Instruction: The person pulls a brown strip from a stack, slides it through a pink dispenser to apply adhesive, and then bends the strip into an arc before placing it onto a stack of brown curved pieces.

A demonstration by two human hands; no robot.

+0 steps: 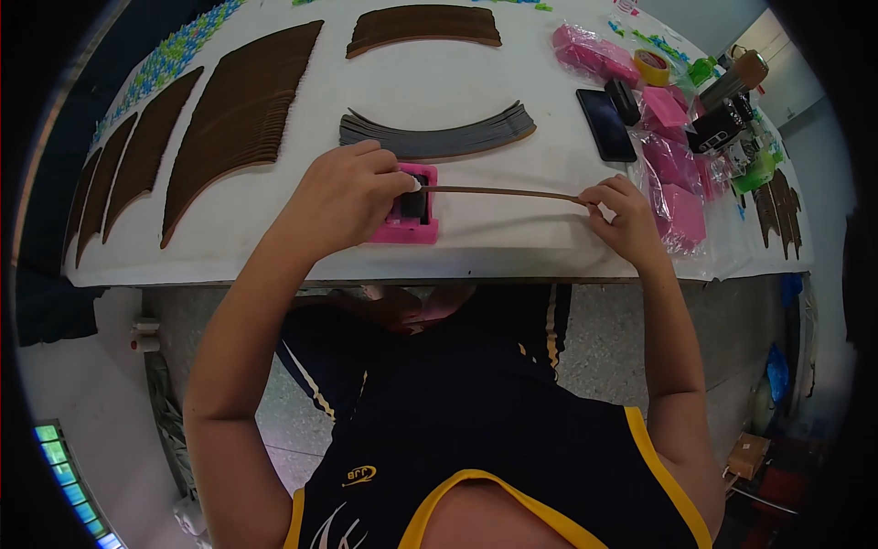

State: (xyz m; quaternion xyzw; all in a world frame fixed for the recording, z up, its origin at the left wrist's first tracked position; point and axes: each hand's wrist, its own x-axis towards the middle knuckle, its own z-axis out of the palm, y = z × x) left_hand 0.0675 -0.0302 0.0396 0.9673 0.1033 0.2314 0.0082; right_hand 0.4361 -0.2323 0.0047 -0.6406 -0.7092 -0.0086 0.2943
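Observation:
A thin brown strip (503,191) is stretched nearly level between my two hands. My left hand (352,197) pinches its left end with closed fingers, above a pink tray-like holder (416,235) with a black piece (416,203) inside. Part of that holder is hidden behind my left hand. At the strip's other end, my right hand (626,218) grips it between thumb and fingers. Just beyond the strip lies a curved, fanned row of grey-faced strips (439,139) with brown edges.
Fanned brown strips (238,114) cover the table's left side, and another brown row (422,26) lies at the back. To the right are a phone (605,123), pink packets in clear plastic (681,215), a tape roll (651,68) and a bottle (736,78).

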